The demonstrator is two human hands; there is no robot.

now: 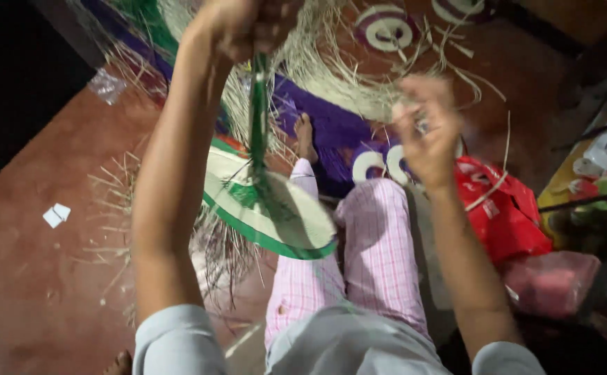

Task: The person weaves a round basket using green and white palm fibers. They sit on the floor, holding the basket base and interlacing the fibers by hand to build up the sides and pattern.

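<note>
Grey sleeves [178,344] and pink checked trousers [376,257], nearest the lens. Left hand [237,24], raised, closed round the top of a green strand bundle [257,114]; bundle hangs taut, long axis vertical, lower end meeting a woven straw piece [275,212], pale with a green border, lying over the left knee. Right hand [427,128], blurred, fingers curled; grip cannot be told. Red plastic bag [501,208] beside the right leg. Loose straw [331,76] on the red floor [32,278].
</note>
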